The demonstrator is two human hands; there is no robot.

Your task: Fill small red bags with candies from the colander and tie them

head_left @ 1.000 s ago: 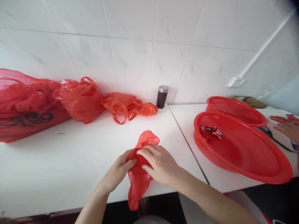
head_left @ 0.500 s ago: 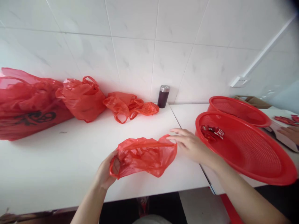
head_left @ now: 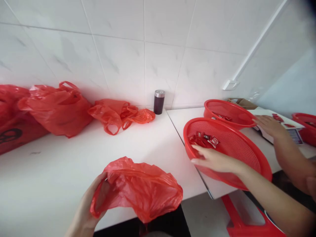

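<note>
White tiles back a white counter [head_left: 61, 158]. At its far left we see full red bags [head_left: 56, 108] against the wall, then limp empty ones [head_left: 118, 115] and a dark flask [head_left: 158, 102]. Nearer us, our left hand [head_left: 85, 210] is closed on the rim of a red plastic bag [head_left: 143, 189], which billows over the counter's front edge with its mouth half gaping. We judge the mouth would serve better pulled wide.

Our right hand [head_left: 212, 159] lies flat inside the near red basket [head_left: 237, 144], fingers spread and holding nothing, just beside the small red packets [head_left: 206, 141]. A scooping curl of the fingers should gather them cleanly. Beyond sits a second basket [head_left: 228, 113], with another person's hand [head_left: 270, 126] beside it.

The plastic veils our left fingers, and we cannot tell what the bag holds. The packets' print is too small to read, and a third basket [head_left: 304, 128] is cut off at the right.
</note>
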